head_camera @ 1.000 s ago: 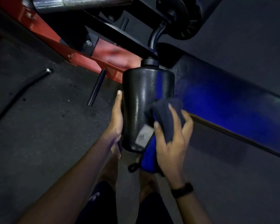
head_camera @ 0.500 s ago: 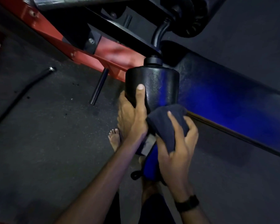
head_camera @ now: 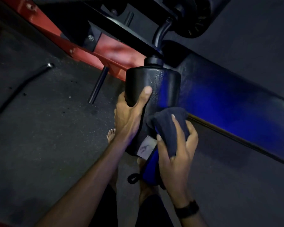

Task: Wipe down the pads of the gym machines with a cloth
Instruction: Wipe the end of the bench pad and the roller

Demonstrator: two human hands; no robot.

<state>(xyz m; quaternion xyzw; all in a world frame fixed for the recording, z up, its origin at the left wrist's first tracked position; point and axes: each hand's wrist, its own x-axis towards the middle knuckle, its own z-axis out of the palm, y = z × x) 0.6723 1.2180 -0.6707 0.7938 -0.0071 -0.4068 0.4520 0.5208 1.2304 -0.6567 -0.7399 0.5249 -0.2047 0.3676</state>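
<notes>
Head view: left hand (head_camera: pixel 129 115) grips roller pad (head_camera: pixel 154 86); right hand (head_camera: pixel 175 154) clutches dark cloth (head_camera: pixel 167 123) against it

Both bare forearms reach forward and down from the bottom of the view, the left one slanting in from the lower left, the right one coming up more steeply with a dark band round its wrist. The left hand (head_camera: pixel 129 115) is curled in a grip, its thumb stretched up and pressed flat across the front while the fingers wrap out of sight behind. The right hand (head_camera: pixel 175 149) sits just beside it, lower and to the right, its 4 fingers and thumb bent in a clutch, knuckles toward the camera.
</notes>
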